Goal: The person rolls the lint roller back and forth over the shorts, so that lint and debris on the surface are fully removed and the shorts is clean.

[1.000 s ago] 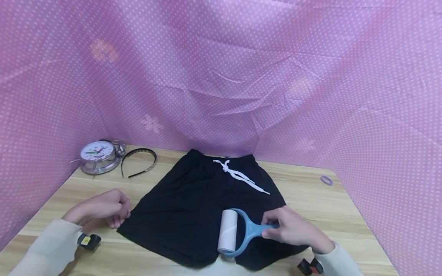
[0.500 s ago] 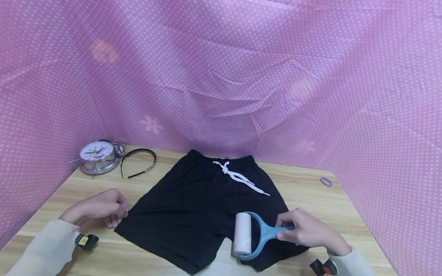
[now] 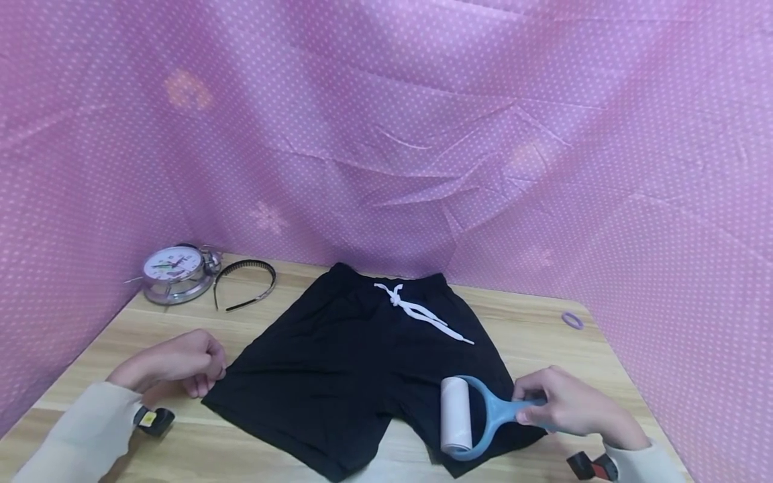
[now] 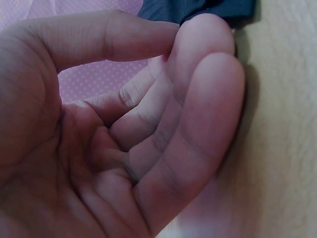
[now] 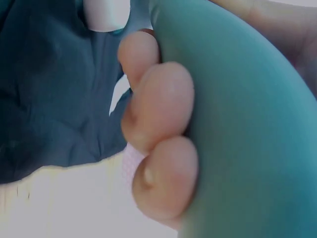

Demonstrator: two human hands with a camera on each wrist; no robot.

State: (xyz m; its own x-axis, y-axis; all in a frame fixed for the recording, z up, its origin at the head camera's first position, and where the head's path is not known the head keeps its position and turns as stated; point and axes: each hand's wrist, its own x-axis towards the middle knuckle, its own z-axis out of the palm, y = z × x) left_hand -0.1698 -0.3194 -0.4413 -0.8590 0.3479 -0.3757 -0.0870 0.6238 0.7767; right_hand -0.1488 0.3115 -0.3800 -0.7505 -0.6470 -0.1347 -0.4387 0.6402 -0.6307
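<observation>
Black shorts (image 3: 314, 376) with a tied white drawstring (image 3: 417, 312) lie spread flat on the wooden table. At the outer hem corner of the left-side leg, my left hand (image 3: 184, 362) pinches the cloth between thumb and forefinger; the left wrist view shows a bit of dark fabric (image 4: 218, 7) beyond the fingertips. My right hand (image 3: 570, 402) grips the blue handle of a lint roller (image 3: 500, 409), its fingers (image 5: 161, 104) wrapped round it in the right wrist view. The white roll (image 3: 455, 414) sits over the right-side leg near its hem.
A twin-bell alarm clock (image 3: 175, 274) lies face up at the back left, beside a black headband (image 3: 246, 263). At the back right is a small purple ring (image 3: 572, 320). Pink dotted cloth (image 3: 386, 134) hangs around the back and sides of the table (image 3: 543, 335).
My right hand has carried the lint roller rightward, from near the crotch of the shorts across the right-side leg. The left hand keeps its place at the hem.
</observation>
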